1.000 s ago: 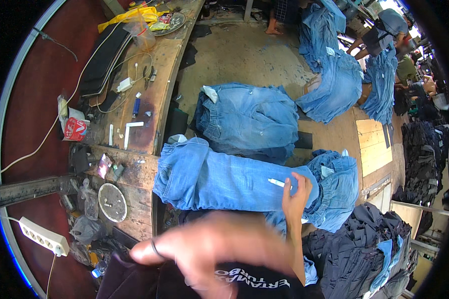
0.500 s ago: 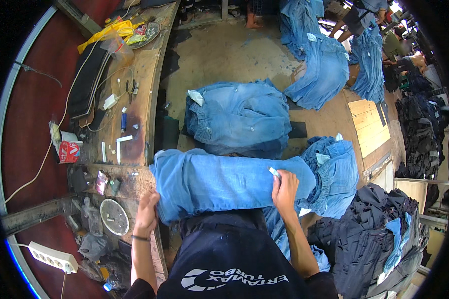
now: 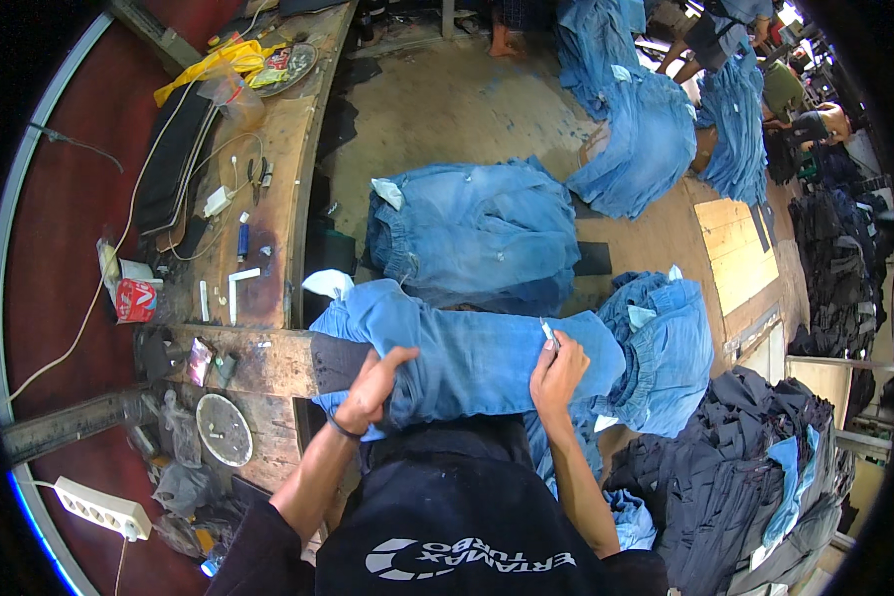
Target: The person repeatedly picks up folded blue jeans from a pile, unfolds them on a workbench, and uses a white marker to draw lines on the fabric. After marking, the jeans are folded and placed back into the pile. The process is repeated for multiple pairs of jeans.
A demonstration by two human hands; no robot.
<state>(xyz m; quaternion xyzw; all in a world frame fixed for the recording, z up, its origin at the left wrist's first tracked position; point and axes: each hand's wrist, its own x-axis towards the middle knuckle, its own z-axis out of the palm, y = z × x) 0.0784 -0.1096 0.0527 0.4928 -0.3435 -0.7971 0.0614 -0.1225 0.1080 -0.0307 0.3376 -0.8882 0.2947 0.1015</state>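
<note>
A blue denim pair of trousers (image 3: pixel 477 360) stretches crosswise in front of me, one leg spread fairly flat and the fabric bunched at its left end. White cloth (image 3: pixel 329 284) pokes out at its upper left corner. My left hand (image 3: pixel 370 389) grips the bunched denim at that end, beside the dark tip of a narrow wooden board (image 3: pixel 278 363). On the right part of the leg rests my right hand (image 3: pixel 560 372), closed around a small white stick (image 3: pixel 547 330) whose upper end points up and left. Its exact kind is unclear.
Folded denim trousers (image 3: pixel 477 228) lie ahead, with another denim pile (image 3: pixel 661 348) at right. Dark garments (image 3: pixel 725 477) are heaped lower right. The left workbench (image 3: pixel 268 219) holds a blue lighter (image 3: pixel 243 238), pliers and cables. A power strip (image 3: pixel 102 507) hangs lower left. People stand far off.
My left hand has moved right, bunching the denim and baring the board's dark tip. White cloth now shows at the upper left. My right hand has shifted slightly left, still holding the white stick.
</note>
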